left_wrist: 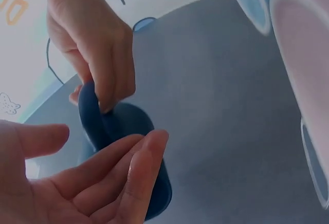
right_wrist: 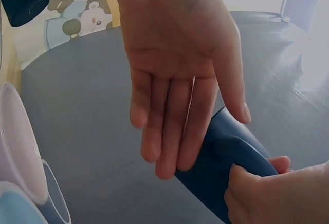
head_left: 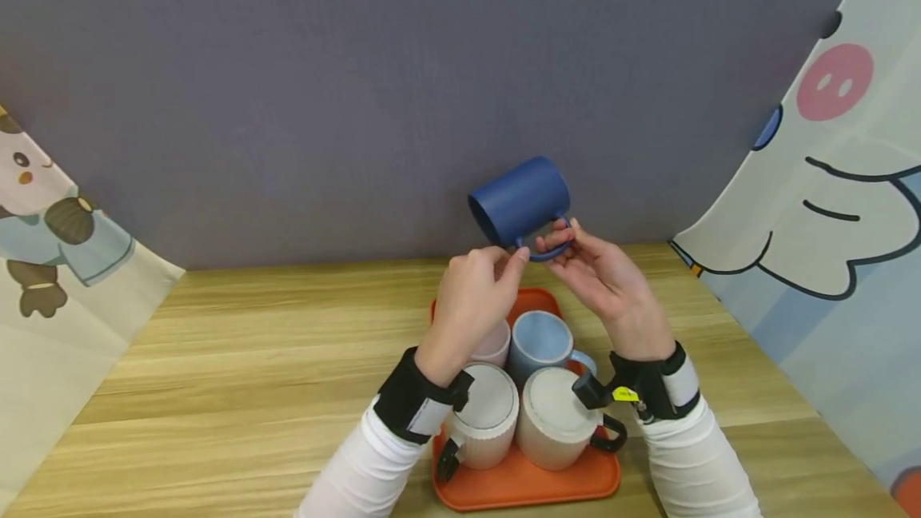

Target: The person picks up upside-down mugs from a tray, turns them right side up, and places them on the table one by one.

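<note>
A dark blue mug [head_left: 520, 200] is held in the air, tilted with its mouth down to the left. My right hand [head_left: 608, 282] grips its handle [right_wrist: 257, 157], palm turned up in the head view. At the mug's rim, my left hand [head_left: 475, 294] has its fingers straight, and its palm [right_wrist: 169, 39] shows in the right wrist view. Its fingertips [left_wrist: 154, 147] overlap the mug; contact is hard to tell. Below, an orange tray [head_left: 518, 494] bears a light blue mug [head_left: 541, 340], a pink mug [head_left: 492, 346] partly behind my left hand, and two upside-down whitish mugs [head_left: 557, 418].
The tray stands on a wood-grain table [head_left: 273, 374]. Behind the table rises a grey wall [head_left: 324, 102]. Printed cartoon curtains flank it, a bear curtain [head_left: 65, 222] at the left and a pig curtain [head_left: 863, 206] at the right.
</note>
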`<state>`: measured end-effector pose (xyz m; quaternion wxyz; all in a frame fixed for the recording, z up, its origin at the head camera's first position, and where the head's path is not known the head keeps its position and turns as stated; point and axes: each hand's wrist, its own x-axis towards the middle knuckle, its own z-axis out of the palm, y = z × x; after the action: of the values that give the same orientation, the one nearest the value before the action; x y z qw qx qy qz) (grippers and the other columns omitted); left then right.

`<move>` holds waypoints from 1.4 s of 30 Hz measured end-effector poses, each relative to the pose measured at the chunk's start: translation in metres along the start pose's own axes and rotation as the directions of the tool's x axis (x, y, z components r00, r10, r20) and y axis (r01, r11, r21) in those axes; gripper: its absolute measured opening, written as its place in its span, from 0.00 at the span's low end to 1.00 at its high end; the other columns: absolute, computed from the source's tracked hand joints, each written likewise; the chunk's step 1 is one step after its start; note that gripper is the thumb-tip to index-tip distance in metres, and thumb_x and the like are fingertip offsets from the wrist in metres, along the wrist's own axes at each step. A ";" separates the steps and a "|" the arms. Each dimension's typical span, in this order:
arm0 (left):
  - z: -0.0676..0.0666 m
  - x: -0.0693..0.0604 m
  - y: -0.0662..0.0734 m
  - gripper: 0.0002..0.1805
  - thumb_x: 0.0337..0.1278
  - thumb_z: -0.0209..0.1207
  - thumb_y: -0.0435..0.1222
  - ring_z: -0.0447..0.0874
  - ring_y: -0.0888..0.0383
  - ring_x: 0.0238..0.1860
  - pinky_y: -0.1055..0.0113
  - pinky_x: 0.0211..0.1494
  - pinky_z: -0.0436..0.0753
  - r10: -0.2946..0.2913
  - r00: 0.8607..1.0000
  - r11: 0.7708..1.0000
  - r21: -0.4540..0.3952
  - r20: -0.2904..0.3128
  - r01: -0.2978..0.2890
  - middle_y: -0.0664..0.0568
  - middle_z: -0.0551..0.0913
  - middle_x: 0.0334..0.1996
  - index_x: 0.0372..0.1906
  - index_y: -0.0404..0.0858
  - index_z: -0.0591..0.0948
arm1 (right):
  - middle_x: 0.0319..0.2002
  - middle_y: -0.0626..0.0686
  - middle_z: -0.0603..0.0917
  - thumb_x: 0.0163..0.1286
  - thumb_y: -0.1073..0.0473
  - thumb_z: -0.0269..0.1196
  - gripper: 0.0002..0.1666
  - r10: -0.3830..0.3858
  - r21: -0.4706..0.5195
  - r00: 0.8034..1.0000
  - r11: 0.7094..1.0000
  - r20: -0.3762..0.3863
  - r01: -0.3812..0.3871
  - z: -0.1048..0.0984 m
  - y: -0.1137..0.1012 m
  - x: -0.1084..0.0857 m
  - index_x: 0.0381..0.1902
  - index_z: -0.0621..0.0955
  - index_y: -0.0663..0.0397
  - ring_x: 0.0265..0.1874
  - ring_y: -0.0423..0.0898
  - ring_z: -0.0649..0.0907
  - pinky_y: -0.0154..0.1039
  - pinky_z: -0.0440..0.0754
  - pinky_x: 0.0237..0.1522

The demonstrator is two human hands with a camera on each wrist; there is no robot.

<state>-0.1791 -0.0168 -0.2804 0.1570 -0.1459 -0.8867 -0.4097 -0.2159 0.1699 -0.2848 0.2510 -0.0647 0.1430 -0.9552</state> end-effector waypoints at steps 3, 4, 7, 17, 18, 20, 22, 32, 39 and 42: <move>0.003 0.000 -0.001 0.20 0.66 0.50 0.51 0.78 0.60 0.24 0.69 0.26 0.74 -0.021 1.000 0.999 -0.050 0.000 0.021 0.57 0.81 0.21 0.36 0.41 0.85 | 0.38 0.55 0.70 0.75 0.62 0.47 0.09 -0.008 -0.005 1.000 1.000 -0.026 0.008 0.001 0.003 0.000 0.45 0.67 0.64 0.34 0.46 0.74 0.43 0.76 0.53; 0.004 0.000 -0.002 0.20 0.67 0.50 0.51 0.78 0.61 0.25 0.69 0.27 0.74 -0.029 1.000 0.998 -0.063 -0.005 0.029 0.57 0.81 0.21 0.36 0.41 0.86 | 0.38 0.55 0.70 0.75 0.61 0.46 0.09 -0.010 -0.006 1.000 1.000 -0.029 0.010 0.001 0.005 0.000 0.45 0.66 0.64 0.34 0.46 0.74 0.43 0.76 0.52; 0.006 0.000 -0.003 0.21 0.67 0.49 0.50 0.78 0.61 0.25 0.69 0.26 0.74 -0.051 0.999 0.994 -0.101 -0.019 0.049 0.57 0.81 0.20 0.37 0.40 0.86 | 0.38 0.55 0.70 0.75 0.61 0.46 0.09 -0.013 -0.007 0.999 1.000 -0.045 0.013 0.001 0.009 0.001 0.45 0.66 0.63 0.34 0.46 0.74 0.43 0.76 0.52; 0.008 0.002 -0.007 0.20 0.68 0.50 0.46 0.69 0.60 0.16 0.70 0.19 0.65 -0.079 0.994 0.977 -0.203 -0.079 0.062 0.55 0.70 0.12 0.29 0.39 0.84 | 0.40 0.54 0.71 0.74 0.61 0.48 0.13 -0.040 -0.009 0.998 0.999 -0.050 0.040 0.002 0.020 0.000 0.52 0.63 0.60 0.37 0.46 0.75 0.44 0.76 0.56; 0.008 0.002 -0.007 0.19 0.68 0.51 0.46 0.69 0.60 0.16 0.70 0.19 0.66 -0.080 0.993 0.973 -0.222 -0.089 0.059 0.54 0.72 0.13 0.29 0.39 0.84 | 0.40 0.55 0.71 0.74 0.61 0.48 0.12 -0.042 -0.015 0.998 0.999 -0.037 0.041 0.002 0.020 0.000 0.51 0.63 0.60 0.38 0.46 0.75 0.44 0.76 0.56; 0.009 0.002 -0.008 0.19 0.67 0.52 0.46 0.71 0.60 0.17 0.70 0.20 0.68 -0.084 0.990 0.964 -0.260 -0.109 0.053 0.53 0.76 0.16 0.28 0.39 0.84 | 0.40 0.55 0.72 0.74 0.60 0.48 0.11 -0.046 -0.038 0.999 0.998 -0.012 0.045 0.003 0.022 0.000 0.50 0.65 0.62 0.38 0.46 0.75 0.44 0.76 0.56; 0.009 0.002 -0.009 0.18 0.66 0.54 0.45 0.75 0.61 0.20 0.70 0.22 0.72 -0.093 0.989 0.945 -0.323 -0.118 0.050 0.51 0.82 0.20 0.29 0.37 0.85 | 0.39 0.55 0.72 0.75 0.60 0.48 0.11 -0.047 -0.064 0.999 0.997 0.011 0.047 0.004 0.024 -0.001 0.47 0.67 0.63 0.39 0.46 0.76 0.43 0.76 0.56; 0.007 0.005 -0.017 0.14 0.65 0.56 0.34 0.87 0.47 0.36 0.56 0.48 0.83 -0.244 0.970 0.612 -0.776 0.001 0.154 0.36 0.84 0.37 0.41 0.23 0.81 | 0.36 0.49 0.78 0.75 0.54 0.46 0.14 -0.059 -0.357 0.998 0.933 -0.015 0.050 0.008 0.036 0.001 0.41 0.75 0.55 0.41 0.43 0.77 0.35 0.74 0.55; 0.005 0.005 -0.017 0.12 0.64 0.55 0.31 0.85 0.59 0.34 0.58 0.53 0.81 -0.327 0.940 0.301 -0.932 0.100 0.204 0.46 0.84 0.32 0.40 0.21 0.79 | 0.34 0.41 0.78 0.76 0.50 0.43 0.16 -0.053 -0.511 0.996 0.860 -0.073 0.008 0.007 0.041 0.002 0.39 0.75 0.47 0.32 0.39 0.67 0.31 0.59 0.36; 0.004 0.005 -0.015 0.09 0.65 0.53 0.29 0.85 0.59 0.35 0.61 0.53 0.81 -0.332 0.930 0.171 -0.960 0.156 0.222 0.49 0.84 0.30 0.39 0.25 0.79 | 0.34 0.42 0.76 0.77 0.50 0.41 0.16 -0.041 -0.509 0.997 0.861 -0.059 0.005 0.007 0.043 0.002 0.39 0.75 0.48 0.30 0.39 0.65 0.31 0.57 0.33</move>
<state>-0.1900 -0.0231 -0.2912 -0.0048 -0.0295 -0.4435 -0.8958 -0.1963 0.1319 -0.2911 0.2085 -0.0978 0.3975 -0.8882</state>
